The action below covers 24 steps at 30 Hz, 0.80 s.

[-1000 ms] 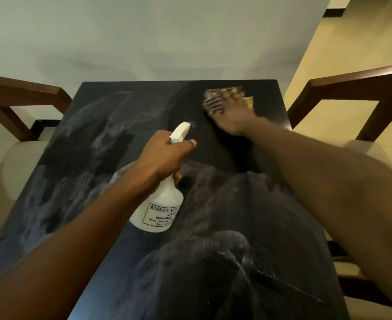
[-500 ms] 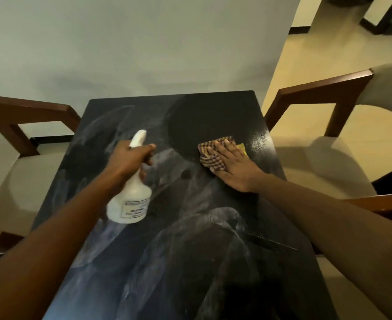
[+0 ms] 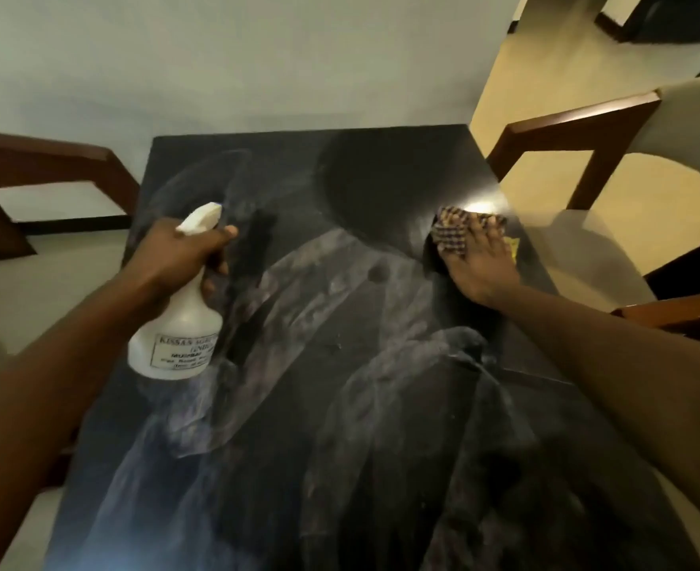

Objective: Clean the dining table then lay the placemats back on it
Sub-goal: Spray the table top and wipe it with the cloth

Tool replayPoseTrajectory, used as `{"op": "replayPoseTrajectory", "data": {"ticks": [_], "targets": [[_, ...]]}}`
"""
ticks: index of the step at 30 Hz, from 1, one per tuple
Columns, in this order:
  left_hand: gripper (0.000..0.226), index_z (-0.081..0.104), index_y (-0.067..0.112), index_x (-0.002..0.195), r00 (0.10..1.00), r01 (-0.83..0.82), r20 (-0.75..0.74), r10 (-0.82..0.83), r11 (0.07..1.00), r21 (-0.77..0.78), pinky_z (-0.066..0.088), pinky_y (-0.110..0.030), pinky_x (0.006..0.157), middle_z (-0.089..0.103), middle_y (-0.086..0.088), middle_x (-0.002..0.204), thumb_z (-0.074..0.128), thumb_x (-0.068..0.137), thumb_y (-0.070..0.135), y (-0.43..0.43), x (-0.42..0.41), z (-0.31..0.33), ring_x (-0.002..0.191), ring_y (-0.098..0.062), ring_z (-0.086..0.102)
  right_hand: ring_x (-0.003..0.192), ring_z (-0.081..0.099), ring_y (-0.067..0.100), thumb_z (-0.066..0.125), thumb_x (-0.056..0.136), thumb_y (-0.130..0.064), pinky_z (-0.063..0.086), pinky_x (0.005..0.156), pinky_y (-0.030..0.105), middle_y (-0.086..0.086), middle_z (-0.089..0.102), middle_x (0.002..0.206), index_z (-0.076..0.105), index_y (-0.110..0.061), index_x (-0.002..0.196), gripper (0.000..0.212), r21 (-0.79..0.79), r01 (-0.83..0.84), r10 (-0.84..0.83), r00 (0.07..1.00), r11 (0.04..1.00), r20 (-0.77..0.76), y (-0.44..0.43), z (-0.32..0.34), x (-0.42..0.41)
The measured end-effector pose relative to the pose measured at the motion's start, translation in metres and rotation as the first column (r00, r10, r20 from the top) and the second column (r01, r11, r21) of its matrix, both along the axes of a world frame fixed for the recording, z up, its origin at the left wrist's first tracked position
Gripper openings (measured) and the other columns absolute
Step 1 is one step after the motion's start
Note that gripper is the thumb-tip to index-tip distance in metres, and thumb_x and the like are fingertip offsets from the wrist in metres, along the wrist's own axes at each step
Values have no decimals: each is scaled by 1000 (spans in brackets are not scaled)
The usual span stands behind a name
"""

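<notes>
Black, streaked with pale grey wipe marks: dining table (image 3: 364, 426), running lengthwise away from the camera toward a plain light wall (image 3: 257, 55). Flanked by wooden-framed chairs with cream seats, one at left (image 3: 22, 171), one at right (image 3: 587, 133). Reaching in from lower left, left forearm raised above the tabletop, left hand (image 3: 171, 257) clenched round the neck of a white spray bottle (image 3: 175, 335), nozzle pointing up and away, index finger stretched forward beside the trigger. Printed on the bottle's label: "KISSAN" at the start of the top line, the smaller lines below too blurred to read. Stretched in from lower right, right arm extended, right hand (image 3: 484, 265) flat and open, fingers spread, pressing a checked cloth (image 3: 449, 236) against the table near its far right edge. Showing at the hand's right side, a bit of yellow cloth.
</notes>
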State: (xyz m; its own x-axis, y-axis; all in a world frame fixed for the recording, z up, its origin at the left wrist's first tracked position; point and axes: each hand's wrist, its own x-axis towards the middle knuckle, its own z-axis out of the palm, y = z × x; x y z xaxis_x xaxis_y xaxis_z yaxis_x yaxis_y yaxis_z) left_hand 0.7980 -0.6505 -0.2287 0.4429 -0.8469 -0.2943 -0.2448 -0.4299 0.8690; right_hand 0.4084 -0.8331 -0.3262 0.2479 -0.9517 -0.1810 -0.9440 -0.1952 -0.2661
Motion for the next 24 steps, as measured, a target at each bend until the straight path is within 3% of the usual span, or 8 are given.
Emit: {"op": "replayPoseTrajectory", "data": {"ticks": [6,9,11,14,16,20,22,24], "targets": [[37,70,3,90,998,51,34,-51,999,6,53,-32,52,65,-8,61,71,98,39,-8,0,-8,48,-21,59,160,-10,31,24,104,-62,-7,128,49,2,-5,175,5,-28,167,74,1,60,-60,998,998,-2,-38,1,84],[34,72,3,92,998,60,16,-60,998,-26,51,-32,51,74,-14,74,69,99,36,-7,3,-11,62,-33,66,160,-9,31,14,97,-68,-9,128,52,-1,-5,175,5,-29,167,80,5,-97,97,995,995,-10,-54,-5,155],[33,70,4,108,999,18,-37,-19,999,-34,51,-33,50,77,-17,89,69,99,35,-6,9,-13,75,-37,70,160,-11,31,19,102,-63,-7,128,50,1,-6,175,4,-27,167,76,18,-234,234,972,972,-26,-45,-1,204],[35,69,4,110,1000,-8,-10,8,1000,-2,50,-31,49,78,-17,92,67,100,37,-7,11,-14,53,-20,62,160,-7,31,29,106,-57,-4,129,47,5,-1,175,7,-22,167,73,-20,-465,465,885,885,-15,-9,10,251],[33,70,4,99,1000,-16,16,17,1000,-9,49,-34,49,77,-17,85,67,100,37,-7,10,-14,44,-16,56,161,-3,31,33,106,-54,-2,129,46,6,5,175,10,-22,167,72,-71,-626,625,780,777,-38,17,8,257],[21,66,11,99,998,-62,-7,62,998,-3,50,-34,50,66,-5,62,66,102,32,-9,4,-10,45,-16,56,161,-4,22,30,106,-56,-10,127,39,0,4,175,9,-29,166,70,-69,-801,802,596,594,-17,47,4,218],[20,65,12,98,996,-83,-14,83,996,10,52,-35,54,64,-5,62,66,102,31,-8,1,-9,51,-19,57,161,-5,18,27,105,-61,-7,129,39,-2,5,175,9,-31,167,71,-80,-797,799,601,599,-13,40,3,184],[23,65,10,100,995,-104,-9,104,995,8,53,-37,58,65,-9,68,66,101,33,-10,1,-9,54,-21,58,161,-2,19,26,103,-63,-1,130,41,-2,8,174,12,-29,166,73,-101,-732,735,678,674,-15,22,3,152]]}}
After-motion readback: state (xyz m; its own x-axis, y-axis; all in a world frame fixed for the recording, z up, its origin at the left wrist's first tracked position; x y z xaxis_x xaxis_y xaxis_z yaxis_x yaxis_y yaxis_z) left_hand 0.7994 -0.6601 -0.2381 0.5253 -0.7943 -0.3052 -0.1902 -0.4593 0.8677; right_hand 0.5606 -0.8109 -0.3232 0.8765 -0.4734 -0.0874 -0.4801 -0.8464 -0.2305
